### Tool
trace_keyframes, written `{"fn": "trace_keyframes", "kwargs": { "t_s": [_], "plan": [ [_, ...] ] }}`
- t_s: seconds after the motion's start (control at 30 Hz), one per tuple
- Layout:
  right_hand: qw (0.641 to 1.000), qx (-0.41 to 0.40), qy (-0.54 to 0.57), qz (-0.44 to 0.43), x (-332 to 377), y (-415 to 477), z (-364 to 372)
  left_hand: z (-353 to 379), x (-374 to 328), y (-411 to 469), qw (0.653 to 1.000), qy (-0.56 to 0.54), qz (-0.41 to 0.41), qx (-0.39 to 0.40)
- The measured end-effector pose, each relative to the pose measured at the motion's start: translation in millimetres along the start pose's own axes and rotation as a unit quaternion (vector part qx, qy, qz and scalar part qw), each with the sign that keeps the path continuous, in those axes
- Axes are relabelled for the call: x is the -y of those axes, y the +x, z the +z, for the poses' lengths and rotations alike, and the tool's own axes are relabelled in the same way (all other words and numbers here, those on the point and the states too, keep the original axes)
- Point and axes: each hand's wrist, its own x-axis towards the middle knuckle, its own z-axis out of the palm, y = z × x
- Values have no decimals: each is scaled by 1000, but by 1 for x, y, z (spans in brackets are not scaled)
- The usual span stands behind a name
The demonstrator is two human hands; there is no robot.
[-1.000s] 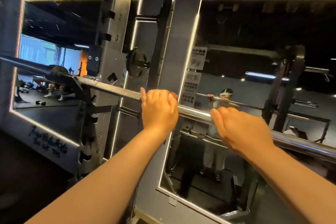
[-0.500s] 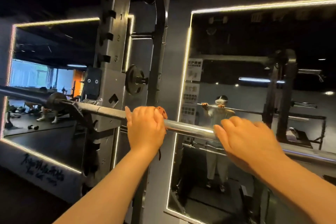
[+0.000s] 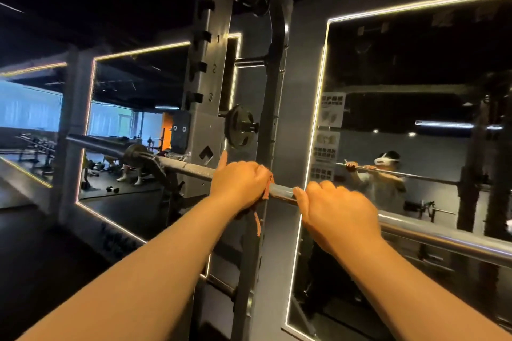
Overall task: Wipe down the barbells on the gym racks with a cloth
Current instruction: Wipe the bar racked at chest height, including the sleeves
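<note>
Across the rack [image 3: 210, 77], from nine o'clock to four, runs the barbell [image 3: 188, 167]. The left hand [image 3: 239, 185] clenches an orange cloth [image 3: 266, 188] round the shaft; the right hand [image 3: 338, 213], at its three o'clock, curls over bare steel. Squeeze firmly, I'd say, and slide in long strokes.

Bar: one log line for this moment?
left hand: grips cloth round bar | right hand: grips bare bar | bar: on rack | cloth: tail hangs below bar

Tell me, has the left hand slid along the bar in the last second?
Yes. The left hand, holding the cloth, has slid left along the bar, closer to the rack post.
</note>
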Motion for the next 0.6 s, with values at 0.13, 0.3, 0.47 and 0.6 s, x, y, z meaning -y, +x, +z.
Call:
{"fn": "trace_keyframes", "kwargs": {
  "t_s": [0.13, 0.3, 0.47, 0.6],
  "plan": [
    [999, -12, 25, 21, -3, 1, 5, 14, -5, -15, 991, 110, 57, -45],
    [997, -20, 52, 55, -6, 2, 10, 39, 14, -50, 974, -165, 72, -140],
    [997, -9, 45, 56, -6, 1, 4, -3, 16, -11, 984, 145, 104, 0],
    [1000, 19, -10, 8, -7, 1, 0, -3, 11, 7, 968, 218, 124, 22]
  ]
}}
